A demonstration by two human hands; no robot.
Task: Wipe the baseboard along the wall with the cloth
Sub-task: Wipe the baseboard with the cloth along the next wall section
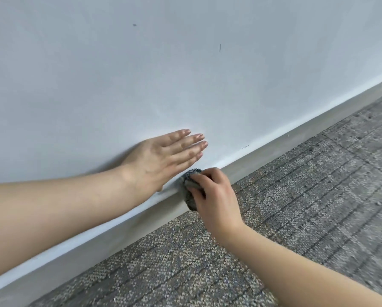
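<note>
While the left hand [163, 156] lies flat, fingers straight, on the wall [119, 74] just above the baseboard [274, 149], the right hand [212, 196] grips a dark cloth [191, 176] against that baseboard, above the carpet [296, 207].

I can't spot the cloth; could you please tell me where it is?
In the head view, the cloth is at centre, held against the baseboard by the right hand, just below the left hand flat on the wall.

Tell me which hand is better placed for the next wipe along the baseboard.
Right. The right hand grips the cloth against the baseboard; the left hand lies flat on the wall, holding nothing.
</note>
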